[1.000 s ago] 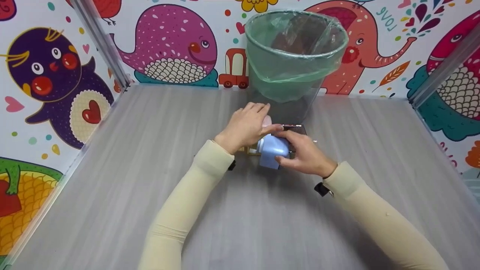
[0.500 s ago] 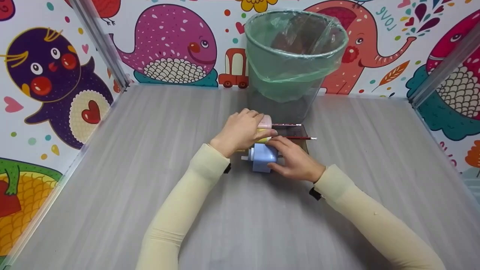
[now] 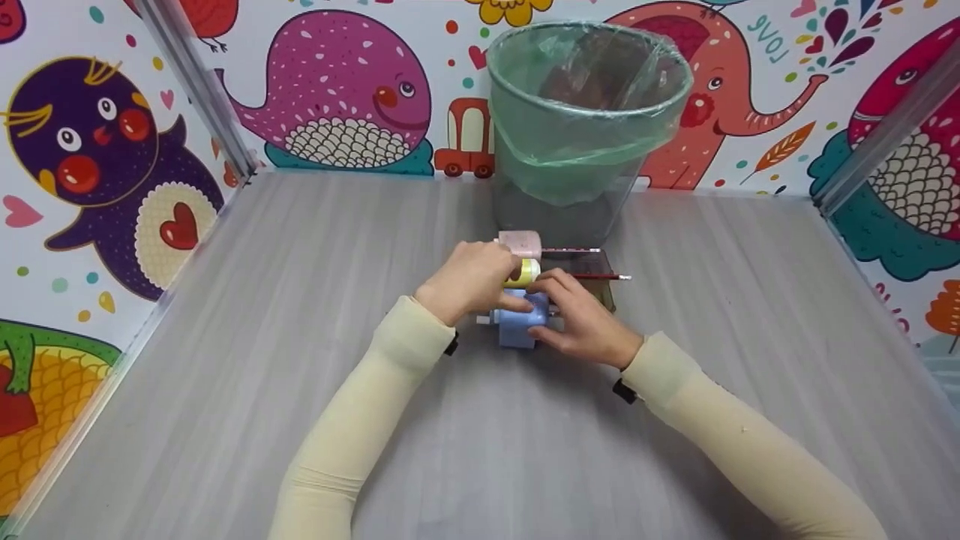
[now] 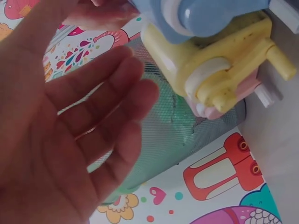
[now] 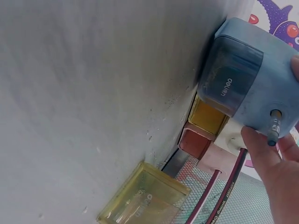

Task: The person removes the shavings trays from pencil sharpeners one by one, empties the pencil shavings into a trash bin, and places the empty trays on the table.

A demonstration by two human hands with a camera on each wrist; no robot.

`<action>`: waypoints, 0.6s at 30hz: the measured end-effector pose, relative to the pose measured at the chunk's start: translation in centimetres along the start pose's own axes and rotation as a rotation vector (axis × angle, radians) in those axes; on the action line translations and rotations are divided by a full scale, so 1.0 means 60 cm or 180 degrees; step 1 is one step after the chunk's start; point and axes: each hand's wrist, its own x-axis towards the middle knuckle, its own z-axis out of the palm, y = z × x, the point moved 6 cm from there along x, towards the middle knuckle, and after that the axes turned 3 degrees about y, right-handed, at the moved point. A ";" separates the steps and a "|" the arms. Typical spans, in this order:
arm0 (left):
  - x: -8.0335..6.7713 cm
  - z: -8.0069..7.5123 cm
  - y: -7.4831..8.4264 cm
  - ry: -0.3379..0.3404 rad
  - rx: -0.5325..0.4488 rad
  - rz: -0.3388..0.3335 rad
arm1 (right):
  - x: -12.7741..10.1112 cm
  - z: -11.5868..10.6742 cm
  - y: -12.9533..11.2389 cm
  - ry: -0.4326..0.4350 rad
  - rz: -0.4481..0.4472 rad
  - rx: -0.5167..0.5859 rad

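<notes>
Three crank pencil sharpeners stand in a row: a pink sharpener point(image 3: 519, 244), a yellow sharpener point(image 4: 187, 60) and a blue sharpener point(image 5: 261, 70). My right hand point(image 3: 585, 322) grips the blue one between thumb and fingers. Out of its hole pokes a short pencil stub point(image 5: 274, 128). My left hand point(image 3: 472, 277) hovers over the yellow sharpener, its thumb by the blue one. In the left wrist view its fingers are loosely bent with nothing in them. Dark red pencils point(image 5: 229, 191) stick out of the pink and yellow sharpeners.
A see-through yellowish shavings drawer point(image 5: 145, 196) lies on the grey table point(image 3: 360, 247), by the pencils. Behind the row stands a mesh waste bin point(image 3: 585, 150) with a green liner. Cartoon-printed walls point(image 3: 352, 75) enclose the table's back and sides.
The blue sharpener has moved left and slightly nearer, into line with the others, with my right hand on it. My left hand has drawn back toward me, uncovering the pink and yellow sharpeners.
</notes>
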 end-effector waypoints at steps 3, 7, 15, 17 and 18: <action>-0.001 0.003 0.004 -0.0035 0.0027 0.0032 | -0.003 -0.002 0.002 0.0027 0.0044 0.0020; -0.001 0.008 0.007 -0.0099 0.0013 0.0067 | -0.005 -0.002 0.004 0.0047 0.0065 0.0047; -0.001 0.021 0.010 -0.0204 0.0090 0.0081 | -0.006 -0.012 0.009 0.0008 0.0191 -0.0039; -0.001 0.024 0.013 -0.0208 0.0126 0.0097 | -0.007 -0.017 0.011 -0.0026 0.0291 -0.0066; -0.001 0.025 0.014 -0.0205 0.0135 0.0095 | -0.008 -0.019 0.012 -0.0052 0.0356 -0.0082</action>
